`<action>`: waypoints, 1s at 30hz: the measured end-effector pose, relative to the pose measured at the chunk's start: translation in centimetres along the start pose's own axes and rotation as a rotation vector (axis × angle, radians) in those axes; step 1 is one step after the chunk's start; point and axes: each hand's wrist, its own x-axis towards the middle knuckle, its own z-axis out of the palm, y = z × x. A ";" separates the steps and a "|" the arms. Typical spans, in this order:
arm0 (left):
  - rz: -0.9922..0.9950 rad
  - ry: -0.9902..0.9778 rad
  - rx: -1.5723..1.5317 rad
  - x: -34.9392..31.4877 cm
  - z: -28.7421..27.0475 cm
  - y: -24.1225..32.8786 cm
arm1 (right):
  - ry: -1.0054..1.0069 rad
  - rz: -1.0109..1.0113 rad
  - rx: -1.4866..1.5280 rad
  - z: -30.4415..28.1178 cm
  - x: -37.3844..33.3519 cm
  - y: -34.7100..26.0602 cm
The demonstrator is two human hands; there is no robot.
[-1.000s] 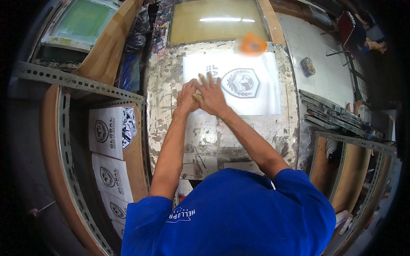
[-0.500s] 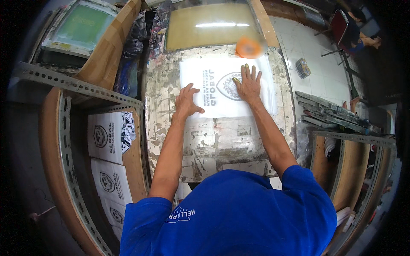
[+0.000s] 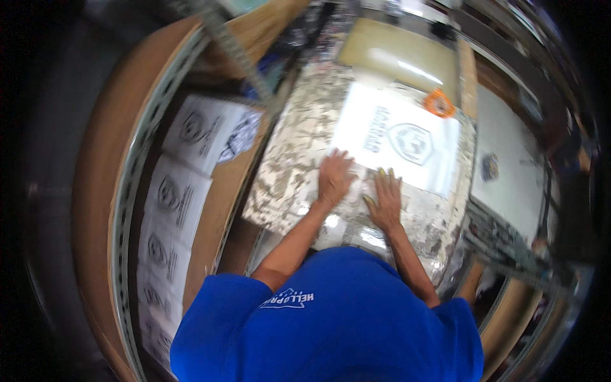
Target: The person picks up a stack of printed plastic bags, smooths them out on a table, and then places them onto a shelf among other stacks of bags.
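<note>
A white sheet [image 3: 360, 135], perhaps a flat plastic bag, lies on the paint-stained table [image 3: 280, 191], with a dark shield emblem and lettering printed on it. My left hand [image 3: 335, 178] lies flat at its near left corner, fingertips touching or just over the edge. Beside it, my right hand [image 3: 386, 202] rests with fingers stretched and thumb apart, its tips at the near edge. Yellowish stains mark some of its fingers. Neither hand visibly grips anything. An orange object [image 3: 439, 103] sits at the sheet's far right corner, slightly blurred.
Behind the sheet stands a framed yellowish screen [image 3: 398, 54]. On my left, a metal-edged shelf [image 3: 130, 184] holds a row of similar printed white sheets [image 3: 175, 194]. Slatted racks [image 3: 503, 239] stand at the right, and a small object [image 3: 489, 167] lies on the tiled floor.
The view has turned, showing more of the left shelf. My right hand has come off the emblem toward me, and both hands are now closer together at the sheet's near edge.
</note>
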 end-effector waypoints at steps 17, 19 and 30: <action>-0.325 0.389 0.079 -22.7 -14.0 3.2 | 0.162 -0.224 0.013 1.0 -2.0 -0.2; -0.394 0.356 0.109 -27.1 -15.0 2.7 | 0.228 -0.252 -0.009 1.5 -2.4 0.3; -1.752 0.221 -0.304 -65.9 -7.3 8.3 | 0.152 -0.459 -0.030 3.7 -6.6 -5.5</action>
